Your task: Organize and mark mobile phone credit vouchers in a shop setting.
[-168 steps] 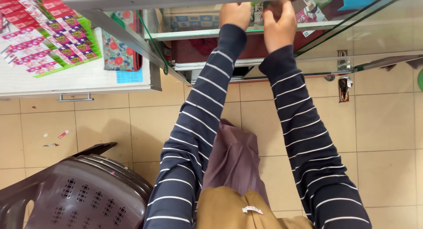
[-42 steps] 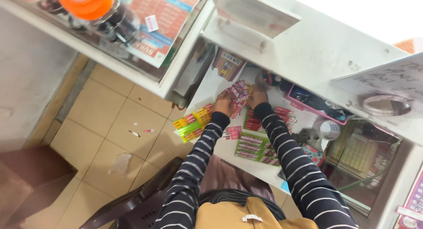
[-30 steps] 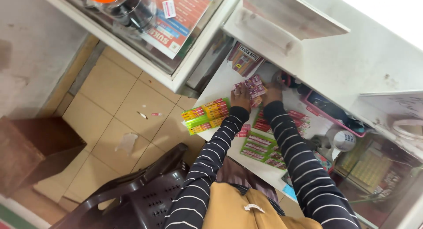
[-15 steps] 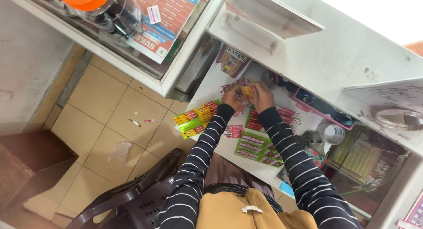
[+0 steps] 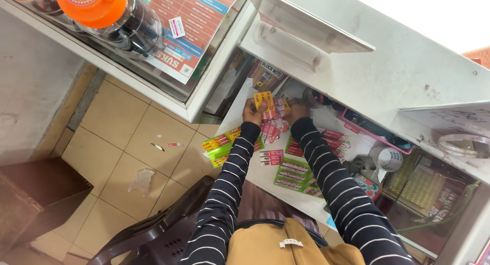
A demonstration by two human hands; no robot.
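Pink and red sachet strips (image 5: 273, 124) hang from our two hands over the white counter (image 5: 255, 168), bunched between them and trailing down toward six o'clock. Our left hand (image 5: 251, 112) sits at nine o'clock of the bunch, fingers closed around an orange-yellow sachet card (image 5: 263, 98) that stands up at twelve o'clock of that hand, thumb pressed to its lower edge. Our right hand (image 5: 297, 111) lies at three o'clock of the bunch, curled down onto the strips' far edge; how firmly those fingers pinch we cannot tell, as the knuckles hide the tips. The two hands stay close, with only the strips between them.

At seven o'clock of the left hand a green and yellow packet bundle (image 5: 224, 145) overhangs the counter's edge. At six o'clock of the right hand flat red sachet sheets (image 5: 326, 142) and green-edged sheets (image 5: 296, 173) lie spread on the counter, with a small pink strip (image 5: 270, 157) just beside them. At eleven o'clock of both hands a patterned notepad (image 5: 265, 76) leans under the shelf. At ten o'clock, well apart, an orange-lidded jar (image 5: 109, 15) stands on the glass case
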